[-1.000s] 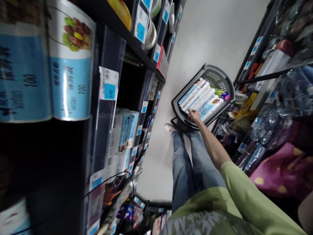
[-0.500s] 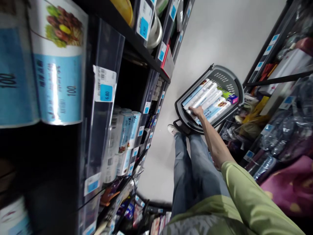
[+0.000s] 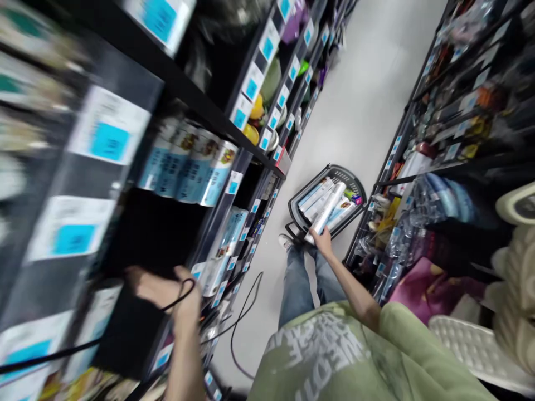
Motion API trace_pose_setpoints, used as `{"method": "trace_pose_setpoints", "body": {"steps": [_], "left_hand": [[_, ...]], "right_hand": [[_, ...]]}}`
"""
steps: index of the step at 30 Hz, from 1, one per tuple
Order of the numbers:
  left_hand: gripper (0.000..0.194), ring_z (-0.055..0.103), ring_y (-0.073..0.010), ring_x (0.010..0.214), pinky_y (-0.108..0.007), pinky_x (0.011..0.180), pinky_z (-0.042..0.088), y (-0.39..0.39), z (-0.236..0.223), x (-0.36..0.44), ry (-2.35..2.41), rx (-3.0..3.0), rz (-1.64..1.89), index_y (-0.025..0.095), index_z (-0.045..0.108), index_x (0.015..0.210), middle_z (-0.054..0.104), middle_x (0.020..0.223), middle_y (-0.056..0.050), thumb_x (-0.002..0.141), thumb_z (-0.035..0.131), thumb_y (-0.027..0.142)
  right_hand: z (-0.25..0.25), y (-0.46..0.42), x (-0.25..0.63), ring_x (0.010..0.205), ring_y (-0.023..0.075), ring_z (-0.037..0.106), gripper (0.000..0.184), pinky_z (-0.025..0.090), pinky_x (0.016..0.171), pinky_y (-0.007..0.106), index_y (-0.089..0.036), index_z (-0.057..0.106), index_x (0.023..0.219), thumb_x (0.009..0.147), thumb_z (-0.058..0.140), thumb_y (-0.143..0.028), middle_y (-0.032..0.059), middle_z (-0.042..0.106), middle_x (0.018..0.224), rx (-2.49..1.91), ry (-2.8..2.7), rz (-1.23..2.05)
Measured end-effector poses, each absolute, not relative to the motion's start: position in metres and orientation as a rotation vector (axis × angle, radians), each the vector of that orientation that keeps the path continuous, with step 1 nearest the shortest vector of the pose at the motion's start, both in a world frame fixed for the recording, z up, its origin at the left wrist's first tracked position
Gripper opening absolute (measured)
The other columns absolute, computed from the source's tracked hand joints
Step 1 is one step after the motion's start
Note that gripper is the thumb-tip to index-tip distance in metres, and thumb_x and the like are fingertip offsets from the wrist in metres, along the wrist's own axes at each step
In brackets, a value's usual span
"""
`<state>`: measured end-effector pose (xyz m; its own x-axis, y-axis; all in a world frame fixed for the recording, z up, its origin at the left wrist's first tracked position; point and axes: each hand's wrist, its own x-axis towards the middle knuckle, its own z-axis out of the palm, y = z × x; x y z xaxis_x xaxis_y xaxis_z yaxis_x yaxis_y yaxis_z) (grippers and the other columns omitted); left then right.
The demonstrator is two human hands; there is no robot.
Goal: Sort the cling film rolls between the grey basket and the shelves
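Left hand (image 3: 165, 289) at 8 o'clock: grip wide, blurred, before black shelving (image 3: 204, 103). Right hand (image 3: 323, 241) at 4 o'clock: grip wrapped round lower end of long white plastic-wrapped roll (image 3: 330, 209), slanting over grey plastic basket (image 3: 351, 179). Roll likely light, stiff, slick; best held mid-length.

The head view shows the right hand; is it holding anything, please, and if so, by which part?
The right hand holds a white roll by its near end.
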<state>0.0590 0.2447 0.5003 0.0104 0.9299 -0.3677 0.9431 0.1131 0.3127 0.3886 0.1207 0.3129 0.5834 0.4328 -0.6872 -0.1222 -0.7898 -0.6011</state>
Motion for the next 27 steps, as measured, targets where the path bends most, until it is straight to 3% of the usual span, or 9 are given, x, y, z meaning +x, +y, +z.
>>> {"method": "trace_pose_setpoints", "body": {"steps": [2,3,5,8,11,16,19,23,27], "left_hand": [[0.104,0.016,-0.0469,0.170,-0.070,0.138,0.019,0.212,0.518,0.079,2.235,1.794,0.270,0.032,-0.008,0.179,0.021,0.185,-0.010,0.095,0.048,0.059],[0.102,0.017,-0.0467,0.170,-0.070,0.138,0.020,0.196,0.522,0.093,2.187,1.808,0.323,0.026,-0.002,0.179,0.017,0.185,-0.015,0.097,0.050,0.055],[0.096,0.025,-0.0451,0.168,-0.067,0.137,0.024,0.169,0.525,0.120,1.999,1.843,0.463,0.019,0.016,0.177,0.029,0.180,-0.023,0.097,0.059,0.052],[0.082,0.045,-0.0398,0.159,-0.061,0.129,0.042,0.143,0.526,0.152,1.574,1.866,0.618,0.022,0.036,0.169,0.048,0.167,-0.022,0.098,0.067,0.049],[0.072,0.057,-0.0348,0.150,-0.055,0.122,0.052,0.124,0.529,0.172,1.260,1.904,0.722,0.027,0.049,0.161,0.055,0.161,-0.018,0.096,0.075,0.045],[0.040,0.067,-0.0316,0.136,-0.053,0.119,0.053,0.100,0.535,0.192,1.334,1.836,1.106,0.026,0.067,0.139,0.068,0.143,-0.015,0.100,0.068,0.036],[0.038,0.069,-0.0320,0.128,-0.051,0.113,0.055,0.096,0.542,0.187,1.415,1.667,1.225,0.025,0.070,0.132,0.071,0.134,-0.013,0.098,0.071,0.041],[0.049,0.071,-0.0316,0.112,-0.046,0.100,0.059,0.101,0.556,0.167,1.554,1.364,1.341,0.024,0.067,0.127,0.072,0.122,-0.012,0.088,0.077,0.052],[0.056,0.070,-0.0250,0.085,-0.037,0.072,0.061,0.110,0.567,0.156,1.557,0.980,1.469,0.025,0.062,0.123,0.068,0.106,-0.008,0.084,0.074,0.064]], "right_hand": [[0.356,0.109,0.373,0.109,0.0308,0.075,0.044,0.061,0.096,0.039,-0.024,0.065,0.109,0.080,0.082,-0.051,0.0108,0.081,0.114,-2.107,-0.291,1.196],[0.377,0.105,0.367,0.104,0.0303,0.076,0.046,0.063,0.091,0.039,-0.024,0.064,0.109,0.079,0.083,-0.053,0.0099,0.081,0.111,-2.040,-0.309,1.217],[0.414,0.099,0.357,0.089,0.0284,0.076,0.052,0.064,0.075,0.038,-0.024,0.063,0.108,0.074,0.085,-0.057,0.0087,0.080,0.104,-1.880,-0.330,1.274],[0.461,0.098,0.349,0.075,0.0249,0.074,0.058,0.062,0.060,0.035,-0.022,0.061,0.105,0.068,0.088,-0.059,0.0071,0.078,0.095,-1.675,-0.406,1.320],[0.492,0.102,0.344,0.083,0.0245,0.075,0.055,0.065,0.071,0.035,-0.022,0.064,0.103,0.068,0.091,-0.054,0.0063,0.078,0.096,-1.563,-0.600,1.249],[0.516,0.109,0.333,0.088,0.0249,0.076,0.057,0.066,0.079,0.037,-0.022,0.067,0.105,0.063,0.096,-0.047,0.0043,0.079,0.095,-1.415,-0.825,1.294],[0.524,0.115,0.329,0.083,0.0214,0.076,0.057,0.065,0.072,0.032,-0.023,0.065,0.110,0.068,0.095,-0.048,0.0034,0.079,0.100,-1.244,-0.861,1.412],[0.538,0.136,0.336,0.070,0.0182,0.076,0.055,0.063,0.058,0.028,-0.025,0.062,0.116,0.077,0.089,-0.052,0.0029,0.078,0.104,-1.023,-0.801,1.530],[0.553,0.158,0.346,0.068,0.0187,0.074,0.059,0.064,0.059,0.030,-0.023,0.063,0.117,0.077,0.089,-0.057,0.0033,0.079,0.095,-0.967,-0.654,1.432]]}}
